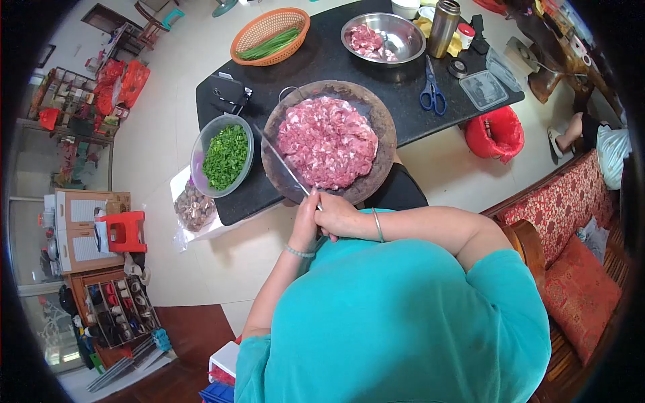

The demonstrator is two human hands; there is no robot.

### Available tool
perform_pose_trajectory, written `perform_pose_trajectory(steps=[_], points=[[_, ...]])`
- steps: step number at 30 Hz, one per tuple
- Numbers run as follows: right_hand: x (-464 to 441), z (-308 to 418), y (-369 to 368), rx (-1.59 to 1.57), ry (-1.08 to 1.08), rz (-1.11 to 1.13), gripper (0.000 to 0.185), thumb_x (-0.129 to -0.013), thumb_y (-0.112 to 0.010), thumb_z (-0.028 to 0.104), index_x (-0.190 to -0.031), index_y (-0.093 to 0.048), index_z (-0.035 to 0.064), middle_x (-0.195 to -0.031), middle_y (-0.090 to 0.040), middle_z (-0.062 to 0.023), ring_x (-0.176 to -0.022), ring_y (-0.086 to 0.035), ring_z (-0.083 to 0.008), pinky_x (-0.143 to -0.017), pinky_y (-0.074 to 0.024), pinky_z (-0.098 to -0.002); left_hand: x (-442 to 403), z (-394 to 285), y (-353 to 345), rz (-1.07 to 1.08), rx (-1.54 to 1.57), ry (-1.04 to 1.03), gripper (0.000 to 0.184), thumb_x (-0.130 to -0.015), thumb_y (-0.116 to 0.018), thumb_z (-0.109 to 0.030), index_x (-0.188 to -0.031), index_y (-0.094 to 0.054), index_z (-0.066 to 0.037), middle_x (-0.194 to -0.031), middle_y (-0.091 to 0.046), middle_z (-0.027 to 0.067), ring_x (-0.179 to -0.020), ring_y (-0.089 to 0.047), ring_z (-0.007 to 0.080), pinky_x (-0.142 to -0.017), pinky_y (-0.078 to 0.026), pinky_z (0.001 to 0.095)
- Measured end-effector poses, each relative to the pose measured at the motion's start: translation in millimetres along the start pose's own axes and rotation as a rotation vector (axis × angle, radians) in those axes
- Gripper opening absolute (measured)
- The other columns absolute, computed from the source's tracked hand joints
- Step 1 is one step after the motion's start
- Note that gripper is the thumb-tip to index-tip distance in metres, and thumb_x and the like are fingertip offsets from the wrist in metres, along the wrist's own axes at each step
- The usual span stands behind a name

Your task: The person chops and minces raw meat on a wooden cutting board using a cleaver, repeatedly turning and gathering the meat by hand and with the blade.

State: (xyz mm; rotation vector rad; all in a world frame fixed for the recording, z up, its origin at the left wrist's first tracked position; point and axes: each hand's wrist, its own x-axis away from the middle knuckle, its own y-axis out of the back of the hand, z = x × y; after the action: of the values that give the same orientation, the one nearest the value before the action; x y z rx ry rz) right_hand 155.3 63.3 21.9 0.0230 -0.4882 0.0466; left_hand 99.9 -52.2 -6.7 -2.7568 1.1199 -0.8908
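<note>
My left hand (306, 223) and my right hand (342, 216) meet at the near edge of a round chopping block (384, 127). Both are closed around the handle end of a knife (285, 163), seen nearly edge-on, its blade slanting up and left. Some fingers are hidden where the hands overlap. A wide, flattened mound of minced meat (329, 142) covers the middle of the block. Just left of the blade stands a bowl of chopped green onions (226, 158).
On the black table (316, 50) are an orange basket (306, 27) of greens, a steel bowl (410, 43) with meat, blue scissors (433, 97), a thermos (444, 30) and a plastic container (484, 91). A red-lined bin (494, 134) is below. Another person's leg (571, 133) shows right.
</note>
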Motion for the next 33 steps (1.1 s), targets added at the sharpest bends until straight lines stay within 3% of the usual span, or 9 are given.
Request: perform_pose_trajectory(steps=[2, 9, 20, 22, 26, 27, 29, 30, 33], points=[[3.2, -3.3, 4.6, -0.078, 0.005, -0.069, 0.029, -0.08, -0.044, 0.009, -0.108, -0.046, 0.0002, -0.058, -0.055, -0.0101, -0.038, -0.054, -0.0194, -0.035, -0.044, -0.0334, 0.6, -12.0, -13.1, 0.009, -0.006, 0.028, 0.045, -0.098, -0.035, -0.044, -0.083, -0.049, -0.004, -0.052, -0.052, 0.0075, -0.036, -0.051, 0.0186, -0.032, -0.038, 0.0269], [25.6, -3.2, 21.7, -0.185, 0.002, -0.107, 0.032, -0.083, -0.044, 0.014, -0.112, -0.042, -0.0007, -0.06, -0.054, -0.0111, -0.039, -0.053, -0.0203, -0.034, -0.0431, -0.0336, -10.4, -16.9, -32.6, 0.06, -0.169, -0.095, 0.034, -0.098, -0.039, -0.039, -0.093, -0.047, -0.006, -0.063, -0.054, 0.0051, -0.041, -0.049, 0.0132, -0.036, -0.038, 0.0257], [45.9, 18.7, 36.0, -0.226, 0.14, -0.169, 0.032, -0.085, -0.046, 0.014, -0.115, -0.044, 0.0024, -0.061, -0.054, -0.0083, -0.038, -0.051, -0.0174, -0.035, -0.0414, -0.0297, -1.4, -54.8, -55.6, 0.179, -0.179, -0.097, 0.033, -0.098, -0.039, -0.034, -0.095, -0.049, -0.003, -0.066, -0.058, 0.0083, -0.048, -0.055, 0.0166, -0.042, -0.043, 0.0293], [50.6, 26.4, 35.0, -0.15, 0.332, -0.25, 0.035, -0.084, -0.049, 0.012, -0.117, -0.043, 0.0008, -0.061, -0.055, -0.0102, -0.039, -0.052, -0.0184, -0.037, -0.0428, -0.03, 5.5, -66.7, -64.4, 0.013, -0.491, -0.709, 0.032, -0.098, -0.041, -0.032, -0.098, -0.051, -0.002, -0.069, -0.06, 0.011, -0.059, -0.06, 0.0209, -0.053, -0.045, 0.0344], [35.7, 14.8, 37.2, -0.08, 0.536, -0.311, 0.032, -0.083, -0.047, 0.01, -0.114, -0.045, 0.0012, -0.06, -0.056, -0.0115, -0.039, -0.053, -0.0191, -0.035, -0.0429, -0.0312, 0.7, -55.8, -62.3, -0.097, -0.585, -0.686, 0.033, -0.096, -0.042, -0.033, -0.101, -0.052, -0.002, -0.072, -0.06, 0.015, -0.067, -0.061, 0.0252, -0.061, -0.045, 0.0373], [29.0, 3.5, 39.8, -0.149, 0.29, -0.229, 0.03, -0.083, -0.046, 0.01, -0.111, -0.046, 0.0009, -0.059, -0.056, -0.0119, -0.039, -0.054, -0.0197, -0.034, -0.0426, -0.032, -29.1, -19.9, -50.1, -0.087, -0.491, -0.713, 0.036, -0.097, -0.04, -0.037, -0.098, -0.053, -0.003, -0.069, -0.06, 0.0134, -0.056, -0.06, 0.0228, -0.052, -0.046, 0.0348], [8.7, -13.6, 41.7, -0.223, -0.121, -0.095, 0.023, -0.082, -0.042, 0.008, -0.103, -0.048, 0.0004, -0.054, -0.055, -0.0115, -0.037, -0.054, -0.02, -0.03, -0.0406, -0.0331, -41.5, -0.9, -36.5, 0.136, -0.078, 0.055, 0.039, -0.097, -0.039, -0.041, -0.095, -0.052, -0.004, -0.063, -0.058, 0.0105, -0.041, -0.054, 0.0188, -0.038, -0.042, 0.0297], [5.2, -19.3, 43.0, -0.211, -0.114, -0.099, 0.023, -0.082, -0.042, 0.008, -0.103, -0.048, -0.0003, -0.054, -0.054, -0.0111, -0.037, -0.053, -0.02, -0.029, -0.0402, -0.0326, -45.5, 7.8, -42.1, 0.042, -0.042, -0.039, 0.041, -0.096, -0.039, -0.044, -0.092, -0.051, -0.006, -0.058, -0.056, 0.0075, -0.031, -0.046, 0.015, -0.029, -0.036, 0.0254], [29.1, 19.8, 47.6, -0.2, -0.099, -0.06, 0.021, -0.084, -0.044, 0.011, -0.101, -0.048, -0.0006, -0.056, -0.055, -0.0106, -0.037, -0.053, -0.0194, -0.032, -0.0411, -0.0324, -18.7, -37.9, -49.8, 0.14, 0.04, 0.09, 0.039, -0.097, -0.038, -0.041, -0.09, -0.05, -0.005, -0.06, -0.056, 0.0074, -0.036, -0.049, 0.0148, -0.033, -0.038, 0.0271]])
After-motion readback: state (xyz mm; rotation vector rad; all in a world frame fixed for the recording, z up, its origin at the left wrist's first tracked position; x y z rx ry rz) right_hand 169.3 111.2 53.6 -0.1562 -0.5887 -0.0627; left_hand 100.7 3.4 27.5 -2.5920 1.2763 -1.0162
